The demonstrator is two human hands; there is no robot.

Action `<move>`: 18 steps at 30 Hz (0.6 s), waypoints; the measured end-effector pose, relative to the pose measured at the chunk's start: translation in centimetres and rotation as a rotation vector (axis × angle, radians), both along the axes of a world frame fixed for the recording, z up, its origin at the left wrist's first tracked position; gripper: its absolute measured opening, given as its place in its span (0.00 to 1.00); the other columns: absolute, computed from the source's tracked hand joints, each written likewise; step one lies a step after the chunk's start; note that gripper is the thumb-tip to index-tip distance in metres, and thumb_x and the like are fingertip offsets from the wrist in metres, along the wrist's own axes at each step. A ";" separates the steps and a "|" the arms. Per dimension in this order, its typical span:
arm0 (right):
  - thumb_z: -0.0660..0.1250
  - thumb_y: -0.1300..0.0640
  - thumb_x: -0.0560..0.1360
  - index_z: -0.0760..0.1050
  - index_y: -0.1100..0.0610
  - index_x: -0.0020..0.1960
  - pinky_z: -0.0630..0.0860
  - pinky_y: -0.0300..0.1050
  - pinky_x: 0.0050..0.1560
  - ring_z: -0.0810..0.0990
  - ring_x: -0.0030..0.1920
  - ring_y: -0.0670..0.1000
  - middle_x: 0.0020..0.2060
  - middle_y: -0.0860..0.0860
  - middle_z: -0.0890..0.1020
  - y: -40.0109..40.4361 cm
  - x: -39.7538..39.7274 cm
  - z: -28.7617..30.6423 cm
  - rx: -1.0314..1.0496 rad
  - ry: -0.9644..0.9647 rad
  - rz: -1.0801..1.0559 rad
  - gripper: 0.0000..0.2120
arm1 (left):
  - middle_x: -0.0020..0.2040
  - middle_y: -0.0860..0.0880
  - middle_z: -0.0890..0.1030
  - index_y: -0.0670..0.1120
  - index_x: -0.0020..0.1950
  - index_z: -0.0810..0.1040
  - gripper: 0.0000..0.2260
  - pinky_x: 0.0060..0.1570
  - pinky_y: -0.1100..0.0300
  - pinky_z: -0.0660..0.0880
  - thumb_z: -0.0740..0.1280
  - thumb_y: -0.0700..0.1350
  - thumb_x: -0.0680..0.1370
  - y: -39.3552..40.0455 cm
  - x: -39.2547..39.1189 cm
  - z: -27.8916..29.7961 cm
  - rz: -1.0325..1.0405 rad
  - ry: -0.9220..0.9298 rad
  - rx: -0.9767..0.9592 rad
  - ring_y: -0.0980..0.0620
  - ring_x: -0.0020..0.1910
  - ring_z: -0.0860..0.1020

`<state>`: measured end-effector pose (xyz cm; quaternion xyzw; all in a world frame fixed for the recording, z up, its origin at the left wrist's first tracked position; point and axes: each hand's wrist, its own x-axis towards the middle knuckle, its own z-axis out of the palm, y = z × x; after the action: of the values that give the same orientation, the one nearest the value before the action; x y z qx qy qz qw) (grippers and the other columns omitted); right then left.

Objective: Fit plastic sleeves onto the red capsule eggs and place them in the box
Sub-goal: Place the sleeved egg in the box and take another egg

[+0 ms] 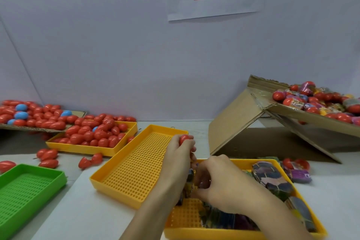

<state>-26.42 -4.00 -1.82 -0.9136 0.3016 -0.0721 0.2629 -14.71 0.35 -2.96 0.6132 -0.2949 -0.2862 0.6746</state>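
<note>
My left hand point(178, 159) grips a red capsule egg point(184, 139) whose top shows above the fingers. A printed plastic sleeve point(190, 181) hangs below that egg, between both hands. My right hand point(224, 183) pinches the sleeve just right of the left hand, fingers curled. Both hands hover over a yellow tray point(303, 206) that holds stacks of flat printed sleeves point(272, 177). The cardboard box point(303, 115) at the right is tilted and holds several sleeved eggs point(319, 101).
An empty yellow perforated tray point(132, 169) lies under my left hand. Another yellow tray point(78, 147) at the left is piled with red eggs point(97, 132). More red and blue eggs point(29, 115) fill a cardboard lid behind. A green tray point(25, 187) sits at the near left.
</note>
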 end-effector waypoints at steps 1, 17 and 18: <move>0.73 0.50 0.74 0.80 0.46 0.44 0.79 0.37 0.38 0.79 0.41 0.44 0.43 0.42 0.78 -0.1 -0.1 0.0 -0.008 -0.003 -0.004 0.03 | 0.38 0.47 0.77 0.44 0.52 0.79 0.08 0.27 0.62 0.72 0.61 0.38 0.80 0.0 0.0 0.1 -0.009 0.074 -0.040 0.54 0.31 0.75; 0.71 0.50 0.75 0.80 0.47 0.45 0.81 0.40 0.44 0.79 0.43 0.47 0.47 0.44 0.75 -0.1 -0.6 0.4 -0.029 0.046 -0.080 0.02 | 0.36 0.47 0.81 0.41 0.51 0.82 0.07 0.31 0.60 0.74 0.66 0.37 0.77 0.6 0.5 0.6 -0.026 0.281 -0.149 0.52 0.32 0.78; 0.70 0.50 0.76 0.80 0.47 0.45 0.81 0.40 0.44 0.79 0.43 0.47 0.48 0.44 0.75 -0.2 -0.7 0.5 -0.032 0.037 -0.081 0.02 | 0.36 0.47 0.81 0.41 0.51 0.82 0.07 0.30 0.60 0.74 0.65 0.37 0.77 0.6 0.5 0.7 -0.028 0.282 -0.148 0.52 0.32 0.78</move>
<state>-27.13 -4.17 -1.29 -0.9059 0.3422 -0.0705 0.2394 -14.24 0.93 -2.30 0.5115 -0.2260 -0.3561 0.7486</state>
